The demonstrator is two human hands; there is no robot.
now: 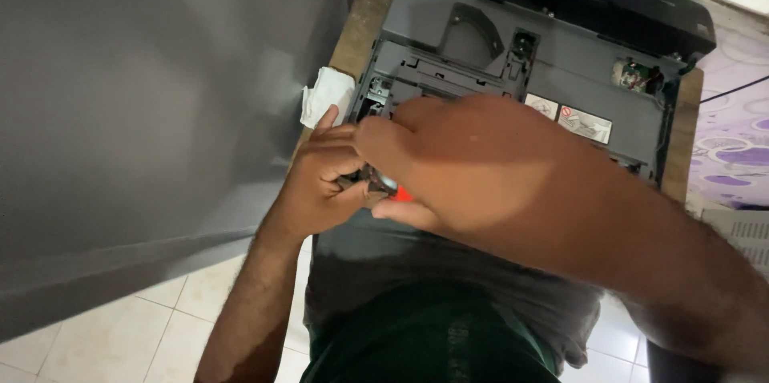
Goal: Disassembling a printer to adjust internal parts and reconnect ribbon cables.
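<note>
A grey and black opened printer (497, 62) lies on a wooden table (364, 18) in front of me, its inner frame and parts exposed. My left hand (320, 179) pinches a small dark part at the printer's near left corner. My right hand (473, 167) reaches across from the right and closes on a tool with a red handle (403, 194), its tip meeting the small part. My right hand hides most of the tool and the spot where the two meet.
A crumpled white cloth (327, 94) lies at the table's left edge. A large grey panel (144, 110) fills the left side. Pale floor tiles (120, 327) show below. A purple patterned fabric (733, 143) lies to the right, with a black cable (733, 88) across it.
</note>
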